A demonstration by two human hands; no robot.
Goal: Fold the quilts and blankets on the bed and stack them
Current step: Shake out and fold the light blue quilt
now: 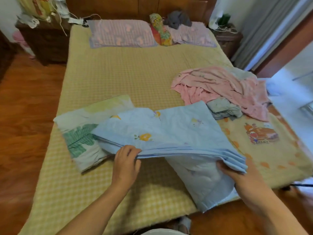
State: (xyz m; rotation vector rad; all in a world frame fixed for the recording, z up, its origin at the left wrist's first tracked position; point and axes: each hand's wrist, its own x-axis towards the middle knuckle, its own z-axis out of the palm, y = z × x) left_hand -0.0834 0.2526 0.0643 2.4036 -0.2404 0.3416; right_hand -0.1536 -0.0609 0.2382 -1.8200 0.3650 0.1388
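Right hand (237, 173) fingers hidden under blue quilt (169, 131) | left hand (126, 160) pinches edge

Floor: glossy reddish-brown wooden floor (25, 116)
Furniture: dark wooden nightstand (45, 43), brown wooden headboard (135, 7)
Window side: grey pleated curtain (264, 28), bright daylight

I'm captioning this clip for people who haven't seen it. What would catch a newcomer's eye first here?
First the light blue quilt with yellow flowers, held at the bed's near edge by the left hand and right hand, part of it hanging over the side. Beside it on the left lies a folded quilt with green print. On the right sits a rumpled pink blanket, not yet folded.
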